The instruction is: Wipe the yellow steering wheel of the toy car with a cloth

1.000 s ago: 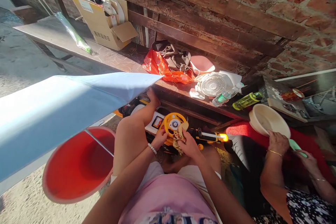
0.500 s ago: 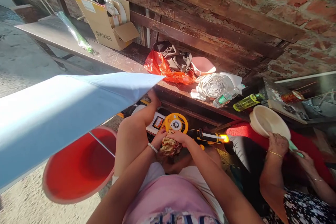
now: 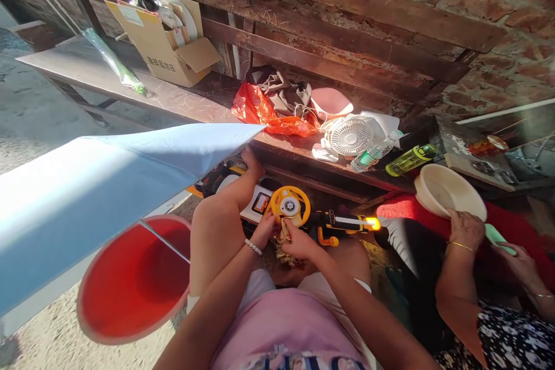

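While the right hand [image 3: 299, 241] grasped a crumpled tan bundle [image 3: 283, 237], the left hand [image 3: 267, 231] had its fingers drawn together just beside it.

In the head view, the bundle was on the near side of a yellow steering wheel [image 3: 289, 206], between the two hands; whether the left hand gripped it too, I could not tell. On the tabletop [image 3: 195, 103], a cardboard box [image 3: 158, 52] bore dark printed characters, apparently 易碎品勿压, and a white label too small to read. A clear bottle [image 3: 368, 158] beside a white fan [image 3: 350, 136] wore a green label, its lettering illegible. Large letters on the pink shirt [image 3: 273, 324] were cut off below.
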`<state>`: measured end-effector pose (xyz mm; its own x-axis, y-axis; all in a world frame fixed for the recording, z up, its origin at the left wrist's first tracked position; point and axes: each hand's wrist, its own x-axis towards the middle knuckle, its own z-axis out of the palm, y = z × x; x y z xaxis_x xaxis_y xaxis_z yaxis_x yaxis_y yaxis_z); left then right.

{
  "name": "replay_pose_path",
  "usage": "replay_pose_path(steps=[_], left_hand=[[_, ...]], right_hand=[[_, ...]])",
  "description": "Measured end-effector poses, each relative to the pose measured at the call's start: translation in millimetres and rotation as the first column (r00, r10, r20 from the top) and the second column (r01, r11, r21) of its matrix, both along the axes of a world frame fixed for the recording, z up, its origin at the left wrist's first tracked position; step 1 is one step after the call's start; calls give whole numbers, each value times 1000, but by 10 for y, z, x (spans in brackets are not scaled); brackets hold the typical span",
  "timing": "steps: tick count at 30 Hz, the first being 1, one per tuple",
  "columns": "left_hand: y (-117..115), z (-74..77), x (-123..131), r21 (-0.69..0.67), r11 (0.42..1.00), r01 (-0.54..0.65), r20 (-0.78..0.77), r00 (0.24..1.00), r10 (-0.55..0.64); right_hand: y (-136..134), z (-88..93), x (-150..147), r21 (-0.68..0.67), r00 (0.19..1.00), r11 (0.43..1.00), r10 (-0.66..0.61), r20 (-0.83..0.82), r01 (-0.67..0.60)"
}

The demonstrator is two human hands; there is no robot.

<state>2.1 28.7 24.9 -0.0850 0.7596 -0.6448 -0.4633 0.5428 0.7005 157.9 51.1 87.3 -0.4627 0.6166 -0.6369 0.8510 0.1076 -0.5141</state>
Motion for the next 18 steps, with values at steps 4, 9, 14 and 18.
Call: replay_pose_path(steps=[4, 9, 14, 18], left_hand=[[-4, 83, -13, -54, 997, 50, -7, 999, -50], [-3, 135, 23, -84, 991, 108, -52, 992, -113], [9, 75, 35, -73, 992, 101, -77, 991, -107], [16, 14, 29, -64, 993, 103, -115, 987, -110]], right_hand=[[-55, 185, 187, 189, 926, 949, 178, 334, -251], [-121, 232, 325, 251, 959, 959, 61, 276, -133], [46, 126, 411, 244, 970, 942, -241, 24, 228], [382, 67, 358, 49, 905, 914, -391, -169, 404]])
